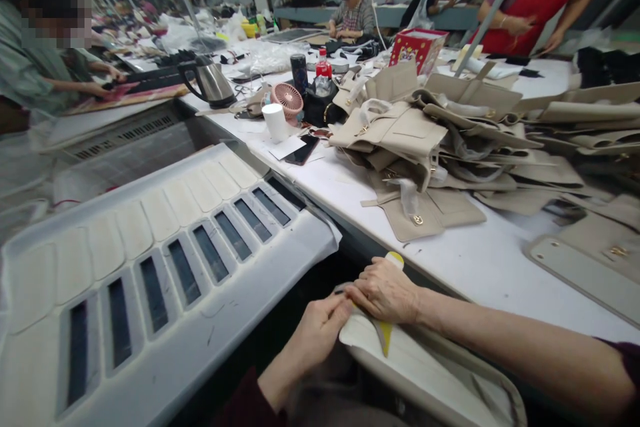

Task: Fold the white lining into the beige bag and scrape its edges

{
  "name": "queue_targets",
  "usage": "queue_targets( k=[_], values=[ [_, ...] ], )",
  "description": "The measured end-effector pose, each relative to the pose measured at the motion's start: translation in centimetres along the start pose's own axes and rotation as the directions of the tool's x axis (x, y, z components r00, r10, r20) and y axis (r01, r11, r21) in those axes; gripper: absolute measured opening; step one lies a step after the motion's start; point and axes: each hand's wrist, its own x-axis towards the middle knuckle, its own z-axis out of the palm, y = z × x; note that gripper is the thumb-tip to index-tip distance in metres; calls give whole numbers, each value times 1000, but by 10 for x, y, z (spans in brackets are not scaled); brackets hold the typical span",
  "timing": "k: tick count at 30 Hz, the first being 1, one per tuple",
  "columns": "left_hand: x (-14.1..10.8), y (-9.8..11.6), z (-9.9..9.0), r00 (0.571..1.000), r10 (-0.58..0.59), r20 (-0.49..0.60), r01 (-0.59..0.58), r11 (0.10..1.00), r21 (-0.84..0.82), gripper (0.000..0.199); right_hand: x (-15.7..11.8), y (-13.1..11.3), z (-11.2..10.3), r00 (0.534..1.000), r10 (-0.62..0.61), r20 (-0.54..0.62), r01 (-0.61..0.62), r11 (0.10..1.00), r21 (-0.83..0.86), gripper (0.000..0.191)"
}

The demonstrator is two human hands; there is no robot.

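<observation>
A beige bag piece [415,367] with a pale inner face lies across the person's lap at the lower right. My left hand [320,327] pinches its upper left end, thumb and fingers pressed together. Beside it, my right hand [385,290] is closed over the same end, its fingers meeting those of my left hand. A yellow-and-white strip [395,259] sticks out above my right hand, and a yellow pointed part shows below it. What lies under the fingers is hidden.
Left, a tray of pale oblong pieces [133,233]. Beyond the white table's edge, a heap of beige bags [395,127], a phone [302,149], a white cup [275,121], a pink fan [287,100] and a steel kettle [213,82]. Several people work around.
</observation>
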Motion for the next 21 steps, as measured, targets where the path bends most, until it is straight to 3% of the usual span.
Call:
queue_targets(
  k=[2, 4, 8, 10, 13, 15, 16, 19, 21],
  values=[
    [5, -10, 1, 992, -113, 59, 125, 952, -280, 50, -4, -4, -2, 999, 50, 1, -50, 999, -2, 54],
    [11, -19, 3, 983, -141, 114, 178, 868, -464, 53, -10, -7, -3, 996, 85, 7, -85, 996, -15, 53],
    [18, -25, 4, 983, -123, 139, 175, 864, -473, 42, -31, -8, -6, 972, 234, 13, -233, 972, -25, 56],
    [20, -24, 2, 979, -128, 157, 180, 904, -389, 44, -48, -3, -9, 915, 404, 20, -403, 915, -24, 57],
    [23, -17, -4, 978, -117, 170, 151, 968, -199, 46, -81, 10, -21, 709, 700, 84, -705, 705, 75, 57],
    [26, -12, -7, 982, -87, 167, 106, 989, -107, 44, -105, 16, -34, 593, 788, 168, -795, 540, 276, 57],
    [27, -10, -7, 983, -78, 163, 93, 992, -90, 44, -117, 16, -42, 578, 789, 206, -783, 466, 413, 56],
    [29, -8, -1, 981, -83, 174, 103, 989, -109, 47, -147, -3, -61, 629, 726, 278, -571, 188, 800, 45],
    [25, -15, 6, 975, -140, 172, 182, 948, -262, 57, -159, -30, -65, 631, 710, 315, -406, -44, 913, 40]
  ],
)
